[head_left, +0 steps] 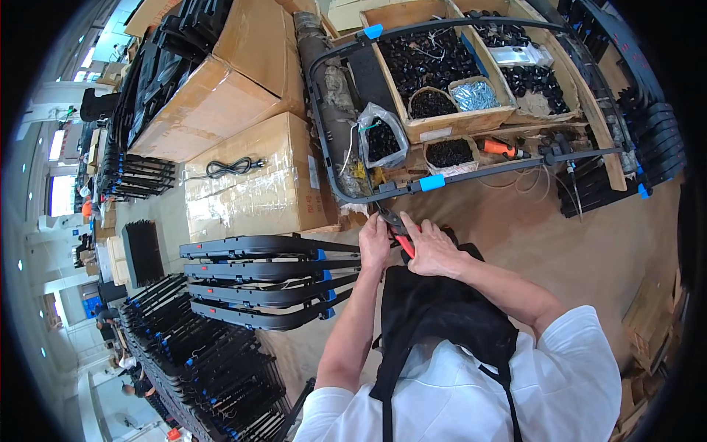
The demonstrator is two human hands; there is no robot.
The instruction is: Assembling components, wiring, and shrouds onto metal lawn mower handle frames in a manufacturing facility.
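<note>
A long black U-shaped frame [368,197] with blue tape pieces [432,183] lies across the bench in front of me. My right hand [436,252] is closed around red-handled pliers [403,240]. Their dark jaws point up and left, close to the near edge of the frame. Beside the jaws, my left hand [375,241] is closed in a pinch just below the frame's near side. What its fingers hold is too small or hidden to make out.
Beyond the frame, a wooden divided box [460,121] holds black parts and silver screws [473,95]. An orange-handled screwdriver [504,149] and a bag of black parts [382,136] lie nearby. Cardboard boxes [250,177] and stacked black frames [258,271] stand at left.
</note>
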